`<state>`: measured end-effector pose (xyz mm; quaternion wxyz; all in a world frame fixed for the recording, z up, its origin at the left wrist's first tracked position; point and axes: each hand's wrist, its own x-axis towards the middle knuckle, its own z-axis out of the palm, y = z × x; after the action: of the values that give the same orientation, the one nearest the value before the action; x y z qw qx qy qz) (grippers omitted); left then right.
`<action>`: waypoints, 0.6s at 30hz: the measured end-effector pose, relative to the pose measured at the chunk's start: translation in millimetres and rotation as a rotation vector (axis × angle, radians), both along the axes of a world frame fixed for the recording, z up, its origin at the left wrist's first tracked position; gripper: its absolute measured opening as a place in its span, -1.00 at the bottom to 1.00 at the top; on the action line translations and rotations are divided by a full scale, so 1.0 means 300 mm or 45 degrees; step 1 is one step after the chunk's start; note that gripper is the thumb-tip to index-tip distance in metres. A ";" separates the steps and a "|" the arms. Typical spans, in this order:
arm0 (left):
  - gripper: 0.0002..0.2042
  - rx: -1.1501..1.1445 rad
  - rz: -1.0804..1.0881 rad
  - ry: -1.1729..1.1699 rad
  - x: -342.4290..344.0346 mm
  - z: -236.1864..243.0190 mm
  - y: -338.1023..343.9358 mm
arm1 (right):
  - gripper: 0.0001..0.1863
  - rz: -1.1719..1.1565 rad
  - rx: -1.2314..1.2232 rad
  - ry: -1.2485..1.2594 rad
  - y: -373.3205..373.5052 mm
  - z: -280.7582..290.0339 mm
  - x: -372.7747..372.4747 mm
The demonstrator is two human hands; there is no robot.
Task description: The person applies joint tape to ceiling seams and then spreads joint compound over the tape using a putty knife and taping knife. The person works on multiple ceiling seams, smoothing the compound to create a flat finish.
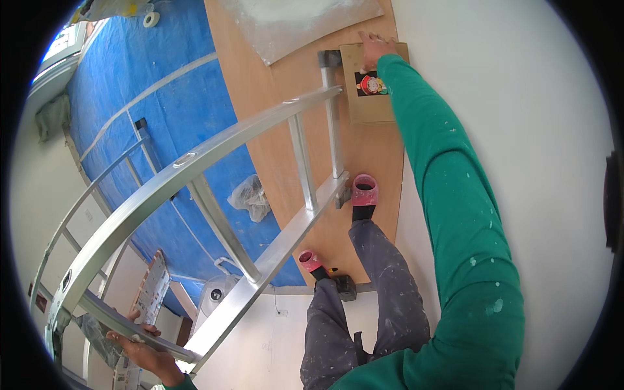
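Observation:
My left hand (144,354) is closed around a rung of the aluminium stepladder (296,234), at the lower left. The ladder slants across the middle, its dark rubber-tipped feet beside a cardboard box. My right arm, in a paint-spotted green sleeve, reaches far ahead along the wall. At its end my right hand (377,49) rests with spread fingers on the brown cardboard box (367,112). A dark square with a cartoon figure shows on the box, partly behind my sleeve. The box lies on the wood-toned floor against the white wall.
Blue sheeting (188,91) covers the floor at left, with a roll of tape (151,19) and a crumpled clear plastic bag (250,198) on it. A whitish sheet (299,23) lies far ahead. My feet in pink footwear (365,190) stand beside the ladder. A dark object (346,288) sits behind them.

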<state>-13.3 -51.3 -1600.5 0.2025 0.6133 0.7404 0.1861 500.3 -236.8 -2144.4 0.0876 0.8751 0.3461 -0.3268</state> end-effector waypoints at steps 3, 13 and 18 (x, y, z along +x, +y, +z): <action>-0.43 -0.005 0.003 0.029 -0.003 0.004 0.005 | 0.12 0.154 -0.050 -0.097 -0.037 0.004 -0.043; -0.37 -0.051 0.066 0.004 -0.002 0.012 0.002 | 0.34 -0.149 -0.290 0.541 -0.423 -0.129 -0.374; -0.30 -0.088 0.001 0.066 -0.006 0.023 0.011 | 0.25 0.156 -0.405 0.414 -0.398 -0.110 -0.333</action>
<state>-15.2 -48.0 -1593.6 0.2041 0.6105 0.7515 0.1446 400.2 -356.1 -2177.3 0.1871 0.7634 0.3523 -0.5081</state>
